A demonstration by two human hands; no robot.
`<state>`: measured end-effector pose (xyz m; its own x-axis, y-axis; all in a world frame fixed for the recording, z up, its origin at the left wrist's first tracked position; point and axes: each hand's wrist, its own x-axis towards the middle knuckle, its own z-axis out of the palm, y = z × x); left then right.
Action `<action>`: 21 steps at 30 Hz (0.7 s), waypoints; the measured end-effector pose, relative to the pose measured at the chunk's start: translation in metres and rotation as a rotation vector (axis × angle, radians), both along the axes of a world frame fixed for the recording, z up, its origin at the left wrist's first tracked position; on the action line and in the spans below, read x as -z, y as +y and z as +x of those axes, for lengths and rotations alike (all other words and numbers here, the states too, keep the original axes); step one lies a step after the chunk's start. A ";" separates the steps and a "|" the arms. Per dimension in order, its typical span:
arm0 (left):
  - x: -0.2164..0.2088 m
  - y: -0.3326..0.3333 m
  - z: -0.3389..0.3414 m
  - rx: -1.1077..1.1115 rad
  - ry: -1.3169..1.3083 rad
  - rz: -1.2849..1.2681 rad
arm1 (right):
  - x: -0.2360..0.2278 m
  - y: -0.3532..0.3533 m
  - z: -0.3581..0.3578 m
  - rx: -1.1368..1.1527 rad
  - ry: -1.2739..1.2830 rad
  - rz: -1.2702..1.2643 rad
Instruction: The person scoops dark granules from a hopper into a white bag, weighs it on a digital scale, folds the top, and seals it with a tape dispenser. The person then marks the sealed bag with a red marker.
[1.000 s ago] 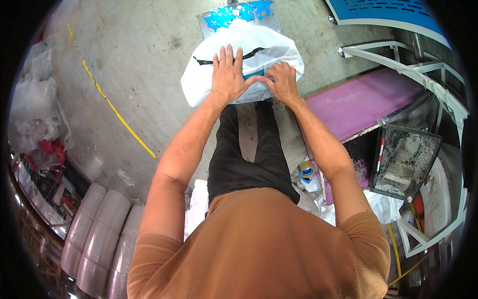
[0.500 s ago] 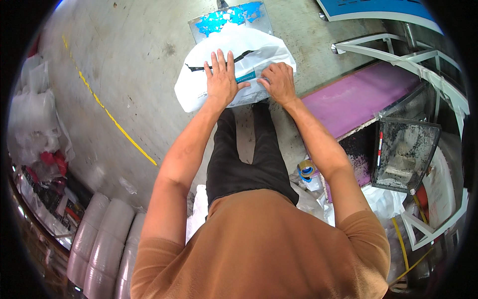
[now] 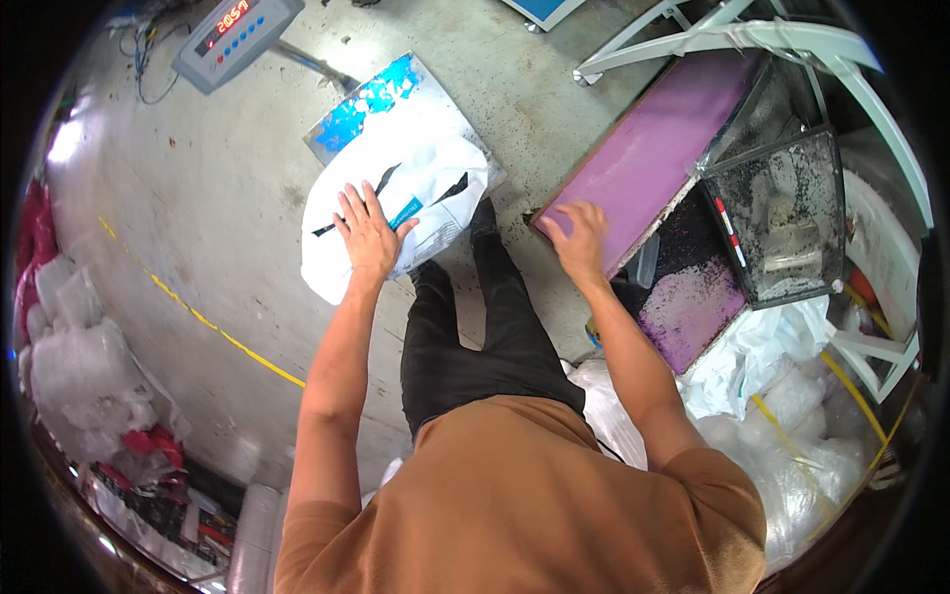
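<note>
A white plastic sack (image 3: 435, 163) with black streaks and a small teal patch lies on the worn blue-and-metal platform of a floor scale (image 3: 332, 127). My left hand (image 3: 368, 236) rests flat on the sack's near side, its fingers spread. Off to the right, my right hand (image 3: 579, 238) is apart from the sack, over the near end of a purple board (image 3: 673, 139). Its fingers are loosely bent and apart, with nothing in them.
A grey scale display (image 3: 236, 42) on a post stands at the far left. On the right are a dirty black-framed panel (image 3: 782, 213), a white metal frame (image 3: 712, 42) and crumpled plastic (image 3: 762, 356). Wrapped plastic bundles (image 3: 89, 366) lie left of a yellow floor line (image 3: 198, 315).
My right hand has left the sack and moved right, over the purple board. My left hand stays on the sack. The view has shifted, bringing the scale display in.
</note>
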<state>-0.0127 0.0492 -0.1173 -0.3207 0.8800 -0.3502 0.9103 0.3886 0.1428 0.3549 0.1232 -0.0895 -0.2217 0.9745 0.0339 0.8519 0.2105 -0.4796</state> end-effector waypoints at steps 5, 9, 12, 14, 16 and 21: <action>0.037 -0.012 -0.007 0.082 -0.063 0.115 | -0.013 -0.028 0.098 0.346 -0.136 -0.020; 0.018 -0.014 0.001 0.110 0.123 0.058 | -0.013 -0.016 0.169 0.643 0.028 0.103; 0.018 -0.007 0.010 0.163 0.185 0.035 | -0.015 -0.019 0.234 0.920 0.121 0.208; 0.023 -0.002 0.012 0.176 0.183 0.004 | -0.005 -0.015 0.277 1.055 0.188 0.225; 0.025 -0.005 0.009 0.183 0.204 -0.016 | 0.002 -0.009 0.313 1.154 0.340 0.208; 0.030 -0.005 -0.001 0.195 0.218 -0.007 | 0.012 -0.004 0.349 1.422 0.799 0.024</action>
